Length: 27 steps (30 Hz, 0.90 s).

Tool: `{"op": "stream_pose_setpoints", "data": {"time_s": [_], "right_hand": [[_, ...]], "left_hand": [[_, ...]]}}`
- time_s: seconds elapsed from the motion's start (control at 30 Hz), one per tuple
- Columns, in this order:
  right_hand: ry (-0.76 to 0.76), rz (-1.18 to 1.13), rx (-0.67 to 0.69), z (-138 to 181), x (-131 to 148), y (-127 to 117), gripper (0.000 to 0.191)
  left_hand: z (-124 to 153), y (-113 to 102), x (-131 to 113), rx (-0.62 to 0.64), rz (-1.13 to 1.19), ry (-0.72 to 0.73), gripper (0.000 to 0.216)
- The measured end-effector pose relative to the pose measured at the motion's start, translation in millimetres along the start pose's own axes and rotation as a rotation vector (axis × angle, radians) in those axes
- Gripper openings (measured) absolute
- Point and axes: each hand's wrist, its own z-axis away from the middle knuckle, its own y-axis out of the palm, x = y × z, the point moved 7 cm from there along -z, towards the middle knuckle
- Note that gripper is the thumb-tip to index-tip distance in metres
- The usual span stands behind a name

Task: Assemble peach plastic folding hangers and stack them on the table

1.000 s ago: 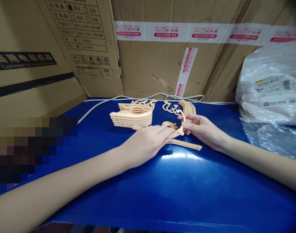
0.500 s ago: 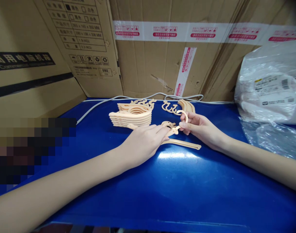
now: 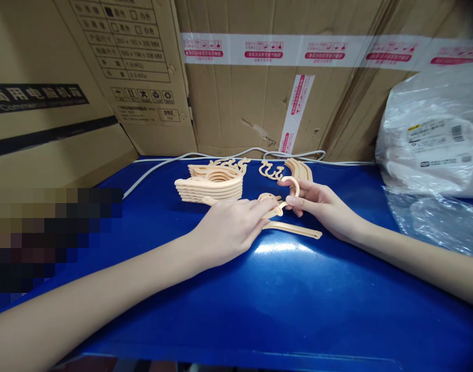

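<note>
My right hand (image 3: 316,199) is closed in a pinch on the curved part of a cream plastic hanger hook (image 3: 296,187). The hook's lower end meets a cream hanger arm (image 3: 275,212). My left hand (image 3: 230,225) lies over that arm with its fingers wrapped down on it, hiding its middle; a rounded end (image 3: 208,201) sticks out at the left. How the hook and arm are joined is hidden by my fingers. Just in front of my left fingertips, a long grooved hanger arm (image 3: 294,229) lies on the blue table (image 3: 298,299).
Behind my left hand stands a stack of cream hangers (image 3: 209,190). Loose hooks (image 3: 270,171) and a stack of curved arms (image 3: 300,169) lie at the back. A white cable (image 3: 162,160) runs along the cardboard (image 3: 236,103). Plastic-wrapped goods (image 3: 433,139) stand at right.
The hook has tipped slightly and shifted a little left in my right hand. My left fingers have moved slightly over the arm. Everything else looks the same.
</note>
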Motion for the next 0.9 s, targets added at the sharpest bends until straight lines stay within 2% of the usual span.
{"op": "stream_pose_setpoints", "data": {"time_s": [0.2,0.4,0.67,0.8,0.9], "right_hand": [[-0.022,0.04,0.016,0,2,2,0.04],[-0.042,0.106,0.042,2,5,4,0.042],[-0.043,0.142,0.019,1,7,3,0.046],[-0.104,0.359,0.123,8,14,15,0.034],[-0.296,0.667,0.194,16,23,28,0.03]], "left_hand": [[3,-2,0,-0.006,-0.004,-0.002,0.028],[3,1,4,0.039,-0.009,-0.015,0.028],[4,-2,7,0.031,-0.011,-0.054,0.03],[2,-12,9,-0.028,0.04,-0.084,0.029],[2,-14,12,-0.032,0.165,-0.151,0.021]]}}
